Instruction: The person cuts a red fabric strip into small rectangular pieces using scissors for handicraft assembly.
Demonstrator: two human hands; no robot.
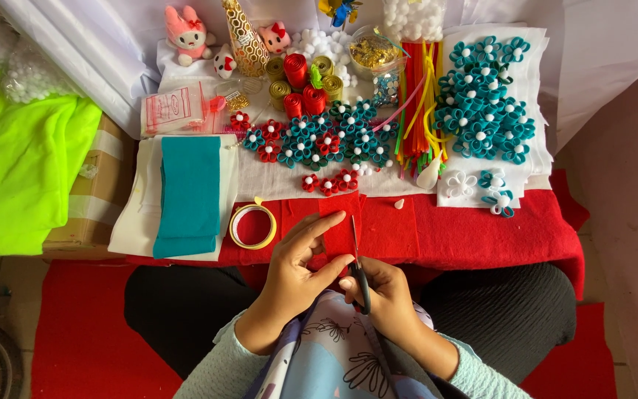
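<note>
My left hand (pixel 297 270) holds a piece of red felt (pixel 340 222) by its lower left edge, fingers spread over it. In my right hand (pixel 387 295) is a pair of black-handled scissors (pixel 357 258), blades pointing up along the right edge of the felt piece. Both hands hover over the near edge of a low table covered with a red felt sheet (pixel 467 233).
A roll of tape (pixel 252 226) and a folded teal felt strip (pixel 188 196) lie left of the hands. Behind are red and teal felt flowers (pixel 319 144), more teal flowers (pixel 485 96), coloured pipe cleaners (pixel 419 103), ribbon rolls (pixel 300 77), plush toys (pixel 186 33), and a cardboard box (pixel 94 199).
</note>
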